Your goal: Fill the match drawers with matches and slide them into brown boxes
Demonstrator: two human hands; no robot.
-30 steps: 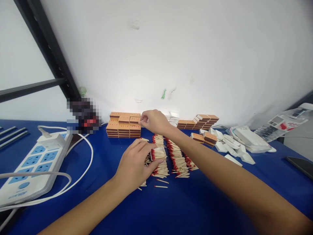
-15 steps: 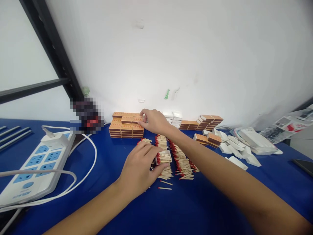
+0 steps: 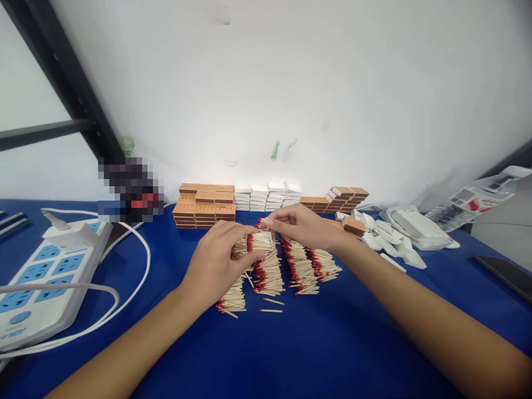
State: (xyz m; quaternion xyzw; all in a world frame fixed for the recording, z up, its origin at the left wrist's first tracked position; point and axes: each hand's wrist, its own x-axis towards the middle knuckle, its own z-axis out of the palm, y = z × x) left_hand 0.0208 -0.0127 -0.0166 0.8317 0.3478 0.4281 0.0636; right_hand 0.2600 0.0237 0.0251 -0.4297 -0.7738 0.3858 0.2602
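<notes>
My left hand [image 3: 216,260] grips a small white matchbox tray [image 3: 261,241] filled with red-tipped matches, held just above the match piles [image 3: 286,266] on the blue table [image 3: 316,343]. My right hand [image 3: 301,224] is at the tray's far right corner, its fingers pinched together on the tray's edge or the matches in it. Rows of loose matches lie under and beside both hands. A stack of orange matchboxes [image 3: 204,206] stands against the wall behind my left hand.
White inner trays [image 3: 266,197] are stacked at the wall, with more orange sleeves [image 3: 338,199] and loose white trays [image 3: 388,244] to the right. A white power strip [image 3: 45,271] with cables lies at the left. A dark phone [image 3: 505,272] rests at the right edge.
My right hand has drawn back from the orange matchbox stack to the tray in my left hand. The left hand has kept hold of the tray.
</notes>
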